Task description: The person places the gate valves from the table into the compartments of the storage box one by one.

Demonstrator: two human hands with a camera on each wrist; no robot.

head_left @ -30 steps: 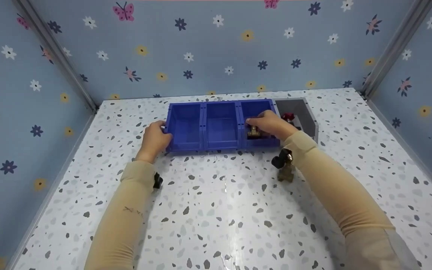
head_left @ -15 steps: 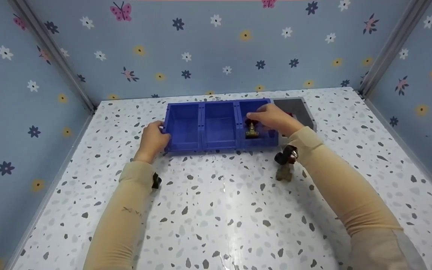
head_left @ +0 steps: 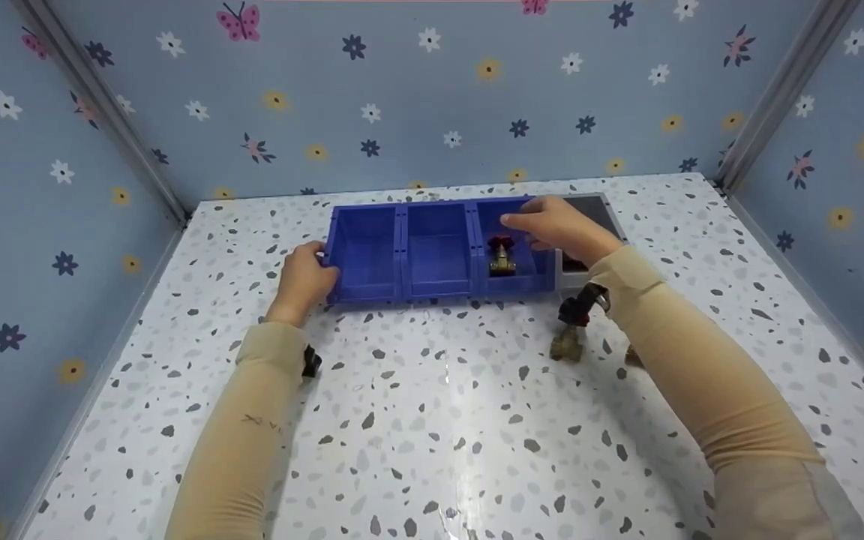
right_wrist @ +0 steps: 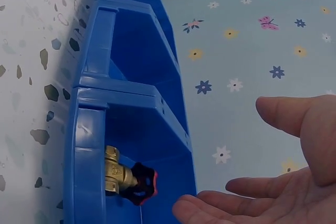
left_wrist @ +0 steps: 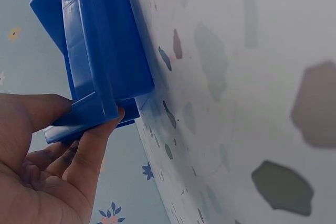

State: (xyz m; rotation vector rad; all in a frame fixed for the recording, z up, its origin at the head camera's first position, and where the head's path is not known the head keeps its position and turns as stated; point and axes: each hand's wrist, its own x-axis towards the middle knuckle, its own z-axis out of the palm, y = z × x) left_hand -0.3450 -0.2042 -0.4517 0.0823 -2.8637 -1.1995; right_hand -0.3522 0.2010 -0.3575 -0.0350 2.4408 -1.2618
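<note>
Three blue bins stand joined in a row. My left hand (head_left: 303, 281) grips the outer side of the leftmost blue bin (left_wrist: 105, 51), thumb on one face of its edge and fingers on the other. A brass valve with a red handwheel (head_left: 502, 259) rests inside the third blue bin (right_wrist: 89, 156). Close above that bin is my right hand (head_left: 563, 229), fingers spread apart and holding nothing, as the right wrist view shows. The middle blue bin (head_left: 438, 289) lies between the hands.
A grey bin (head_left: 571, 281) adjoins the blue row on the right, partly covered by my right hand. On the speckled table (head_left: 417, 435), another brass valve (head_left: 567, 345) lies before the bins. A brass piece (head_left: 633, 356) shows beside my right sleeve. Flowered panels enclose the back and sides.
My right hand has let go of the valve in the third blue bin and moved up and right, uncovering its red handwheel. My left hand keeps its grip on the leftmost bin.
</note>
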